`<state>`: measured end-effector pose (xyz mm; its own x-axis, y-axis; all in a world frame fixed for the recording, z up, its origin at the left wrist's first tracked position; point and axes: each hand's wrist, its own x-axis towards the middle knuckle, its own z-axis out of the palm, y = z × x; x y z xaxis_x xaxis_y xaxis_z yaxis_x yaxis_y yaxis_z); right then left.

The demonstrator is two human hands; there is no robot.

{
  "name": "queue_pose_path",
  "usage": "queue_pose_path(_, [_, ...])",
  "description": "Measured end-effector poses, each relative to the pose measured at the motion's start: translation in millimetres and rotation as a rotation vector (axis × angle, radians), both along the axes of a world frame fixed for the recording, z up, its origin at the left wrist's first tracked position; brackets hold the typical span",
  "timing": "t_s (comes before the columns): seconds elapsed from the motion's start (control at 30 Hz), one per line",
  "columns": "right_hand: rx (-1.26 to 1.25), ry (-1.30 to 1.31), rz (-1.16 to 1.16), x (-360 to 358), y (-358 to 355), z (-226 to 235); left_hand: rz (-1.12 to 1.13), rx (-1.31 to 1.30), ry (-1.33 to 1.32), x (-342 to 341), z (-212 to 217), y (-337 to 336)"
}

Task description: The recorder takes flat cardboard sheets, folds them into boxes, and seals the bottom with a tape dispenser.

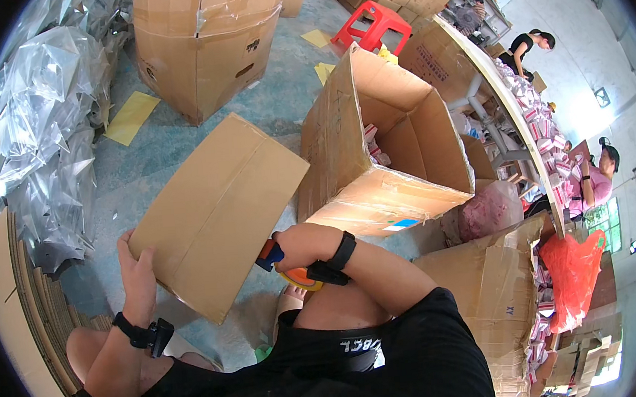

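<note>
A brown cardboard box [220,199], with a seam along its visible face, is held tilted in front of me over the floor. My left hand [137,271] grips its left edge, thumb on the face and fingers partly hidden behind. At the box's lower right edge, my right hand [303,245] is closed around the handle of a tape dispenser [267,256]. Blue parts of the dispenser show beside the box, and a yellow-orange part shows below my fist. Whether the dispenser touches the cardboard, I cannot tell.
A large open carton [329,152] with a few pink-and-white packs inside stands to the right. Flattened cardboard sheets [29,314] lean at left, below crumpled clear plastic [44,94]. Behind are another tall carton [207,49] and a red stool [372,26]. People work at a long table [509,91].
</note>
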<state>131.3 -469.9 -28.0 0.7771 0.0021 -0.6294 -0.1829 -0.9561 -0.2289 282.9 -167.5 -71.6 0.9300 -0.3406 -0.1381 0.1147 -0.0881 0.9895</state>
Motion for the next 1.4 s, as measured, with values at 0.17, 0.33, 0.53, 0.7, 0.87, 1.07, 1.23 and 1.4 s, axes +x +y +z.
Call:
queue_pose_path(0.17, [0.010,-0.014,0.003,0,1,2,-0.010,0.003,-0.026,3,-8,3])
queue_pose_path(0.33, [0.007,-0.010,-0.010,-1,0,4,0.000,0.010,-0.007,3,-7,0])
queue_pose_path(0.53, [0.034,0.018,0.010,4,-2,3,-0.006,0.141,-0.225,6,-22,4])
queue_pose_path(0.7, [0.124,-0.017,0.114,13,3,-18,0.194,0.033,-0.197,29,-37,3])
queue_pose_path(0.87, [0.126,-0.058,0.170,22,25,-58,0.114,0.022,-0.087,71,-28,13])
queue_pose_path(1.07, [0.351,-0.603,0.338,-2,16,-99,-0.008,0.028,-0.483,33,23,-27])
queue_pose_path(1.23, [0.212,-0.684,0.158,17,8,-64,-0.042,0.026,-0.969,9,76,-46])
queue_pose_path(1.4, [0.099,-0.851,-0.024,29,24,2,0.087,-0.065,-1.238,-4,151,-52])
